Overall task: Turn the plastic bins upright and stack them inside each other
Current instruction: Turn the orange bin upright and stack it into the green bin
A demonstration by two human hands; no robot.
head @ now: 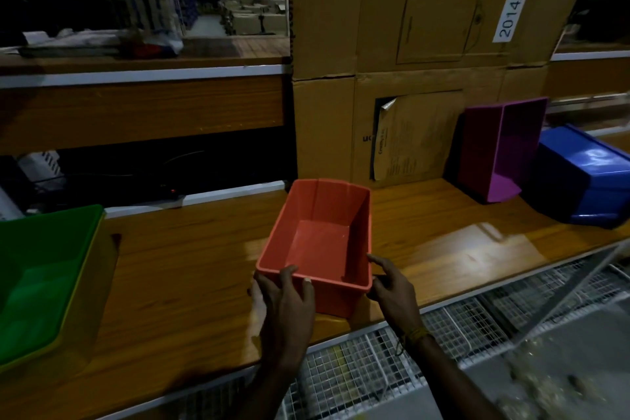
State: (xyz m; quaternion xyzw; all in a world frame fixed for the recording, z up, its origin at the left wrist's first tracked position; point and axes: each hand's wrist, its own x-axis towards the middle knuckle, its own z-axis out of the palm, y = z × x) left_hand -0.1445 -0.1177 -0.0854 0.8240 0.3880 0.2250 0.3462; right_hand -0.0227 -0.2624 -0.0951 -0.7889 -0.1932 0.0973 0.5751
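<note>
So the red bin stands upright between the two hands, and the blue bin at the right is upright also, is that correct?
Not quite. The head view shows the blue bin upside down, base up. The red bin does stand upright between the left hand and right hand.

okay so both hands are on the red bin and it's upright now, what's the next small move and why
Probably lift the red bin and carry it left into the green bin. It stands open side up with the left hand and right hand at its near corners, and the green bin looks upright and wider.
</note>
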